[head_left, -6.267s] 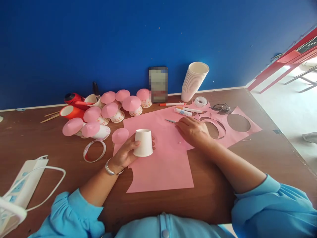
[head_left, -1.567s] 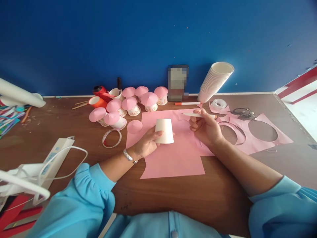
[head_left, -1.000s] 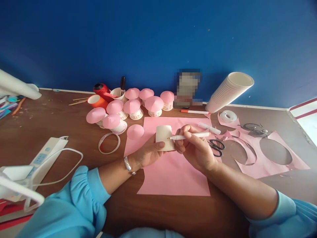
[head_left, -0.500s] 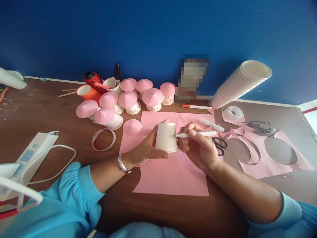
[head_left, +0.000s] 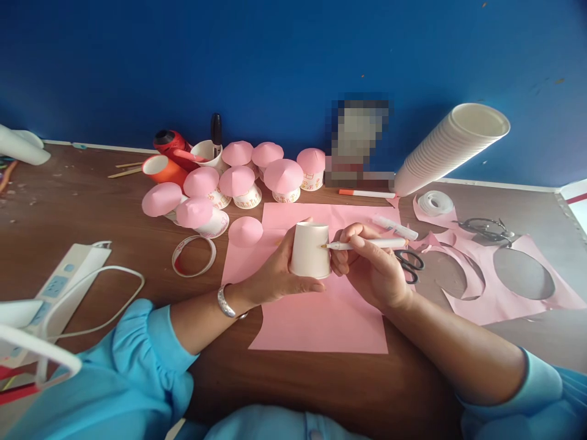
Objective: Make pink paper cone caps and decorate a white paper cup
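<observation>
My left hand [head_left: 279, 269] is wrapped round a white paper cup [head_left: 310, 250], held upside down above a pink paper sheet [head_left: 321, 324]. In my right hand [head_left: 373, 269] is a white marker pen [head_left: 373, 244], pinched between thumb and fingers. Its tip touches the right side of the cup, where a small yellowish-brown mark shows. A pink paper cone [head_left: 246, 231] lies on the sheet, left of the cup. Black-handled scissors [head_left: 409, 266] rest partly behind my right hand.
Several decorated cups with pink cone tops [head_left: 283, 177] stand at the back. A tall stack of white cups [head_left: 452, 150] leans by the blue wall. To the right are cut pink scraps [head_left: 486, 305], a tape roll [head_left: 435, 203] and eyeglasses [head_left: 486, 229]. A power strip [head_left: 68, 278] lies left.
The cup has tilted slightly in my left hand, and its narrow end shows a little more. The pen tip stays at its right side. The whole view has shifted slightly.
</observation>
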Available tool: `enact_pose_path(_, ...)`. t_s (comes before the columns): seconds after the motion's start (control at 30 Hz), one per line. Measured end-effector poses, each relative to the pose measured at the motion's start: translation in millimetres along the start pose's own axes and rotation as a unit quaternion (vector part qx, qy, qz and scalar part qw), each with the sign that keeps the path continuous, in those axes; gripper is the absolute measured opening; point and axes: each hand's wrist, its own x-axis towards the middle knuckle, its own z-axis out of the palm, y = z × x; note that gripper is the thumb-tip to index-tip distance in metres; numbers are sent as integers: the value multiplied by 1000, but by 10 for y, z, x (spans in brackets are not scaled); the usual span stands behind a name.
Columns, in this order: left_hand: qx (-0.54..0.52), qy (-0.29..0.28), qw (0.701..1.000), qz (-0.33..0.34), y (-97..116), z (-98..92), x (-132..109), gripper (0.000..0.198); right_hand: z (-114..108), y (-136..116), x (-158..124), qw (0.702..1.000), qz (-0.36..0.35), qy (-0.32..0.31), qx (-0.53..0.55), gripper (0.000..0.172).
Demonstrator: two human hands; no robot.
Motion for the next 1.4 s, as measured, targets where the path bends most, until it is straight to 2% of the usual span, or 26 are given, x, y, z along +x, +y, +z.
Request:
enact_pose_path(0.2,-1,-11,1000,6,-54,-43,-10,83,33,-15,-13,1000,3,-5,12,16)
enact_pose_path(0.47,15,-24,999,25,-15,-13,18,81,68,-28,-42,1000,-10,-2,2,18)
enact_pose_path(0.73,116,25,992,-34,52,-25,-33,101,135,-87,-153,998,-39,33,-25,20)
enact_pose_path(0.9,148,50,987,-35,185,79,-68,97,163,-153,-282,994,-82,67,-25,19)
enact_pose_path(1.03,146,43,988,-18,284,212,-135,98,247,-191,-410,991,-107,69,-43,20)
enact_pose_path(1.1,156,44,987,-16,297,278,-188,99,307,-187,-467,990,-118,62,-54,19)
enact_pose_path(1.27,145,90,984,-46,250,403,-351,112,438,-126,-567,990,-121,16,-73,20)
enact_pose_path(1.4,71,56,995,-52,240,438,-479,117,470,-64,-621,990,-115,-7,-82,22)
